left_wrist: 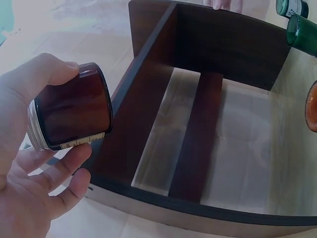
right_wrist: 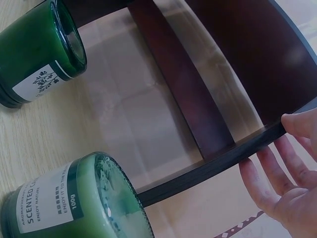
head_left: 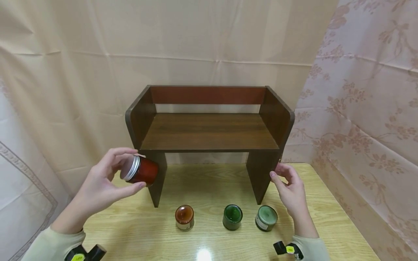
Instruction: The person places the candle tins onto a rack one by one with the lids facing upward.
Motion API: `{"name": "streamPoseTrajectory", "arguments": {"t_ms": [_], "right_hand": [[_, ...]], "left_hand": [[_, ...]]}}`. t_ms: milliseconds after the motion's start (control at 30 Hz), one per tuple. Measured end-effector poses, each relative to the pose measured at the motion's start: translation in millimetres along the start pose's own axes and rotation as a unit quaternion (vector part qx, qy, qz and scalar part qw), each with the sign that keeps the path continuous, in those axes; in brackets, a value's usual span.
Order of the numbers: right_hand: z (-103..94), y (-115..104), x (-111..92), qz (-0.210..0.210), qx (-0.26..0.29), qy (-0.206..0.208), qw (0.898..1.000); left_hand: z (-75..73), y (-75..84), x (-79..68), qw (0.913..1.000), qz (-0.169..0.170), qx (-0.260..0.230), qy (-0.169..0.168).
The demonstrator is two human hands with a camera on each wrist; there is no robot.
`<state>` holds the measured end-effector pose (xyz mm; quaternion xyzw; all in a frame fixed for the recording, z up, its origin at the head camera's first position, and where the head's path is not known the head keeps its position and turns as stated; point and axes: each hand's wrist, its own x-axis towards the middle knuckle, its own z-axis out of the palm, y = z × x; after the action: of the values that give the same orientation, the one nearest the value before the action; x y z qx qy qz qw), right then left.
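My left hand [head_left: 107, 181] holds a dark red glass candle jar [head_left: 146, 171] with a silver lid, in front of the wooden shelf's left side. The jar is tipped on its side, lid toward the palm. Up close in the left wrist view, thumb and fingers span the jar [left_wrist: 74, 109], and a label strip shows along its lower edge. At the other end, my right hand [head_left: 290, 186] grips the edge of the right side panel [head_left: 261, 174] of the dark brown shelf [head_left: 209, 132], thumb on the edge and fingers behind it in the right wrist view.
On the light wood table [head_left: 147, 232], in front of the shelf, stand an amber candle jar [head_left: 184, 216], a dark green jar [head_left: 232, 217] and a paler green candle jar [head_left: 266, 218] with a white label. Beige cloth [head_left: 196, 43] hangs behind, floral cloth [head_left: 369, 108] at right.
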<state>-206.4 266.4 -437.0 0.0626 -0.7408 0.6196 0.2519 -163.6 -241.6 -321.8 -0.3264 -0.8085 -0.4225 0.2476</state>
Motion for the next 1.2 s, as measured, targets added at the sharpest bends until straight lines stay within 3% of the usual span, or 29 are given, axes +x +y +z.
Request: {"name": "streamPoseTrajectory", "arguments": {"t_ms": [267,633,900,1200], "right_hand": [[1.6,-3.6,0.4,0.006,-0.003,0.002,1.0],[1.0,-1.3,0.6,0.01,0.0,0.0,1.0],[0.4,0.0,0.8,0.014,0.0,0.003,1.0],[0.7,-0.3,0.4,0.013,0.004,0.003,1.0]], "left_hand": [[3.5,9.3,15.9,0.9997,-0.01,0.02,0.005],[11.0,16.6,43.7,0.9991,0.007,0.041,0.004],[18.6,22.2,66.3,0.9975,-0.022,0.067,-0.011],[24.8,33.4,86.8,0.9967,-0.044,0.064,-0.022]]}}
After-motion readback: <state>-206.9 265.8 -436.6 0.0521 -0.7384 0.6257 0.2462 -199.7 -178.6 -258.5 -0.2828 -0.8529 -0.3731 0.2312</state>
